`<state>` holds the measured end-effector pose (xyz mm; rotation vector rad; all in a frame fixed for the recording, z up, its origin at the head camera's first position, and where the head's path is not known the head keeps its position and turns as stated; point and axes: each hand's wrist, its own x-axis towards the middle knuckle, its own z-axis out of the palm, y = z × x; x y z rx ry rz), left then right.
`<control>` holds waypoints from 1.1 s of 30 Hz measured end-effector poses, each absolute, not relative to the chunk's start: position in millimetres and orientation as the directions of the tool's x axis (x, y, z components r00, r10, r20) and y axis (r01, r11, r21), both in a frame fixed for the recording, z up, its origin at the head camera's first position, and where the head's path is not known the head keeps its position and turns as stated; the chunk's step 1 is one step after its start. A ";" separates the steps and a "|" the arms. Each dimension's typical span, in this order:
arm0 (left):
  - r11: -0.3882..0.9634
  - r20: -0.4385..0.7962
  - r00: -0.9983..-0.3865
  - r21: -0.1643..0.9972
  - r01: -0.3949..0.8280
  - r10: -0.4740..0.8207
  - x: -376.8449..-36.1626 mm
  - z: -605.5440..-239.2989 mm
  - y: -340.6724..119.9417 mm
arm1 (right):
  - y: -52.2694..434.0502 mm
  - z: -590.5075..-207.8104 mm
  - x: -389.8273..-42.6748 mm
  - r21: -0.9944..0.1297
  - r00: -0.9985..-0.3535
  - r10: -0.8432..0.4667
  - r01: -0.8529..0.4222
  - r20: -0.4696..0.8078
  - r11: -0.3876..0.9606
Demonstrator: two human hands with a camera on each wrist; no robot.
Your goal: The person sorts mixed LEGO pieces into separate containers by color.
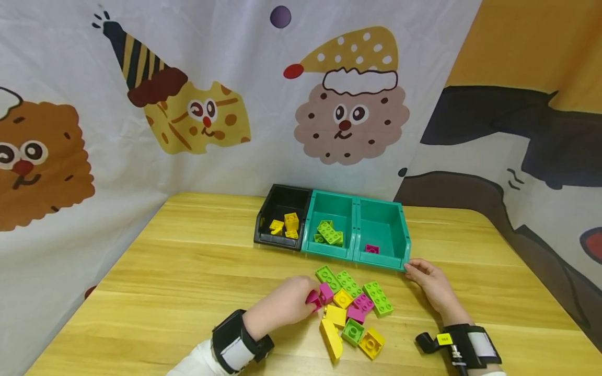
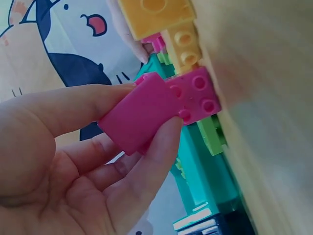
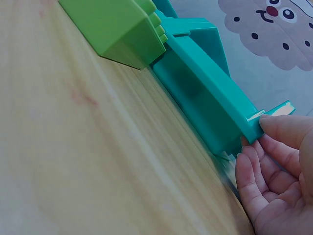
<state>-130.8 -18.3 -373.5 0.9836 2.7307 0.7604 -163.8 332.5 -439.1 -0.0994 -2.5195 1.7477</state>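
My left hand (image 1: pixel 308 296) pinches a smooth magenta brick (image 2: pixel 139 112) between thumb (image 2: pixel 73 107) and fingers, at the left edge of a loose pile of bricks (image 1: pixel 350 310). The held brick touches a studded magenta brick (image 1: pixel 326 292) that lies on the table. My right hand (image 1: pixel 414 270) rests on the table, and its fingertips (image 3: pixel 274 128) touch the front right corner of the right teal bin (image 1: pixel 405 256). That bin holds one magenta brick (image 1: pixel 372 249).
Three bins stand in a row: a black bin (image 1: pixel 282 194) with yellow bricks (image 1: pixel 290 223), a middle teal bin (image 1: pixel 329 201) with green bricks (image 1: pixel 329 232), and the right teal bin. Green, yellow and magenta bricks lie between my hands. A cartoon-print curtain (image 1: pixel 188 104) encloses the wooden table (image 1: pixel 178 282).
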 end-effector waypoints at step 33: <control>0.650 0.195 -0.721 0.324 0.688 0.666 -184.1 -331.2 92.1 | 333.3 -440.7 -166.9 -0.938 -0.997 0.066 -0.004 0.029 0.346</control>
